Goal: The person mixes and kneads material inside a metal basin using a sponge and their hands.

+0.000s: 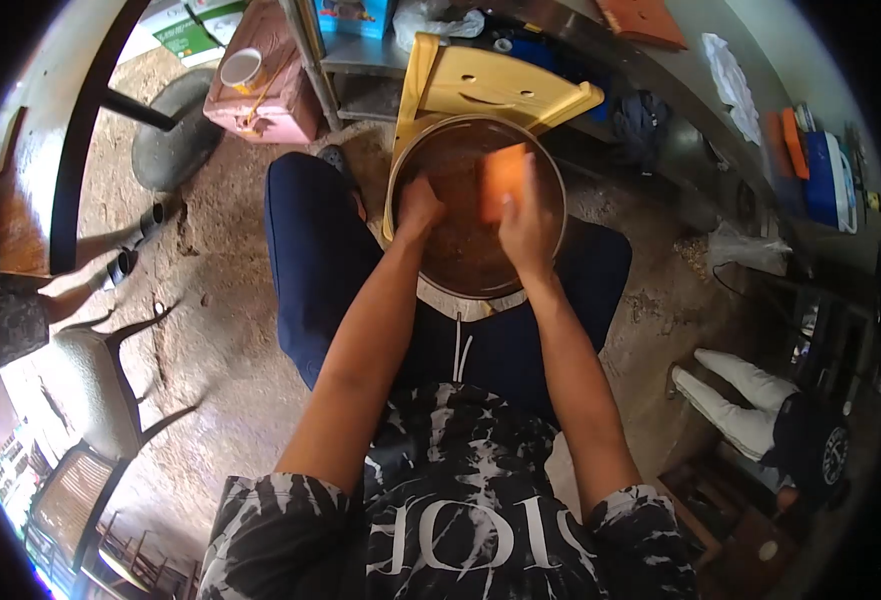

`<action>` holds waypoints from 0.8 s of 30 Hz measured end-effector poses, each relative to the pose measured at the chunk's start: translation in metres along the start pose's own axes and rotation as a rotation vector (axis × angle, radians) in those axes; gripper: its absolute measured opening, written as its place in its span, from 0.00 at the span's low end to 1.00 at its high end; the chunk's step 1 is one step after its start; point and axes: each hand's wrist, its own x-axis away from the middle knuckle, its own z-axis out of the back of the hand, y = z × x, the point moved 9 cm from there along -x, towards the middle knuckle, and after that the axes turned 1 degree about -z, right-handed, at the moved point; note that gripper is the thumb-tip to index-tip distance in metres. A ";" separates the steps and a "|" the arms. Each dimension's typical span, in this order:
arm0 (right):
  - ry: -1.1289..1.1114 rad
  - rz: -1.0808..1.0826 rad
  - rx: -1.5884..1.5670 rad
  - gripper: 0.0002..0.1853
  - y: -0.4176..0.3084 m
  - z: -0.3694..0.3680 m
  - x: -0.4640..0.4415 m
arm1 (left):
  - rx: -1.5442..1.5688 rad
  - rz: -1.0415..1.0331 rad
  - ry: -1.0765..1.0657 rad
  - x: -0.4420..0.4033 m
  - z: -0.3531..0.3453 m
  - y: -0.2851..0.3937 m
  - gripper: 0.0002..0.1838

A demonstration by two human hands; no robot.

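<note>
Your right hand (528, 235), blurred, had an orange block (498, 190) in hold over the pot (460, 250), fingers part-open around its edge. Your left hand (421, 208) was inside the pot's left side, fingers curled, can't tell if holding anything. Looked mid-work, block not set down; amount left unclear.

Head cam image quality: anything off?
Head view: fisheye curves the surroundings, corners black; motion blur on the right hand and orange block; blown-out glare at lower left; pot interior dim, left hand's fingertips unclear.
</note>
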 end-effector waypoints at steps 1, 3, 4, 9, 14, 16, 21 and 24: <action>0.087 0.068 0.061 0.35 -0.007 0.012 -0.001 | -0.137 0.051 -0.106 0.001 -0.016 -0.015 0.27; 0.174 0.137 0.118 0.36 -0.010 0.012 0.002 | -0.273 0.104 -0.214 0.009 -0.035 -0.032 0.30; 0.109 0.047 0.073 0.36 0.004 -0.003 0.009 | -0.284 0.171 -0.166 0.016 -0.037 -0.035 0.33; -0.175 0.028 0.121 0.40 0.020 -0.053 0.016 | -0.328 0.132 -0.138 0.026 -0.034 -0.018 0.37; 0.119 -0.015 0.122 0.38 0.003 -0.003 0.004 | -0.390 0.048 -0.147 0.020 -0.047 -0.023 0.35; -0.316 -0.326 -0.067 0.41 0.036 -0.051 0.024 | -0.309 0.055 -0.113 0.019 -0.054 -0.027 0.34; -0.292 -0.168 0.018 0.46 0.038 -0.059 0.022 | -0.327 -0.084 -0.087 0.001 -0.070 -0.021 0.25; -0.190 -0.185 -0.009 0.44 0.027 -0.031 0.012 | -0.077 -0.261 -0.009 -0.004 -0.052 -0.007 0.17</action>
